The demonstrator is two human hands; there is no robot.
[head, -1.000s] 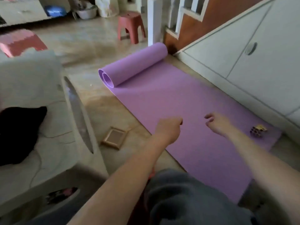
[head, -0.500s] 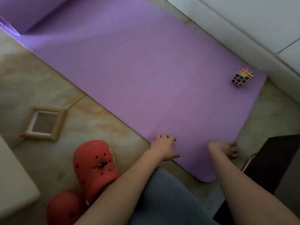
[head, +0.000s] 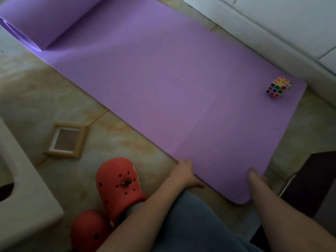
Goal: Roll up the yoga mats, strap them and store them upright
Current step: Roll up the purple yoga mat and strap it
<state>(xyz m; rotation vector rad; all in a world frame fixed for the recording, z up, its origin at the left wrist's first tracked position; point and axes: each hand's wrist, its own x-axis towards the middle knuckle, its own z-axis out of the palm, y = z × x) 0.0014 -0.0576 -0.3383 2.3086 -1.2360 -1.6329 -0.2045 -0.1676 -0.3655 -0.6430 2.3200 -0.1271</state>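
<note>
A purple yoga mat (head: 181, 88) lies flat on the tiled floor, and its far end is rolled up (head: 36, 20) at the top left. My left hand (head: 185, 172) holds the near left corner, fingers tucked at the edge and thumb along it. My right hand (head: 260, 179) grips the near right edge, with most of its fingers hidden by the mat. A small colourful puzzle cube (head: 278, 87) sits on the mat near its right edge.
A wooden picture frame (head: 66, 140) lies on the floor left of the mat. My red clogs (head: 118, 184) stand by the near corner. White cabinet fronts (head: 272, 24) run along the mat's right side. A dark object (head: 309, 182) sits at the right, white furniture (head: 21, 197) at the left.
I have bent down from standing, and both hands dropped from mid-air to the mat's near end. In the last half second they settled onto its edge.
</note>
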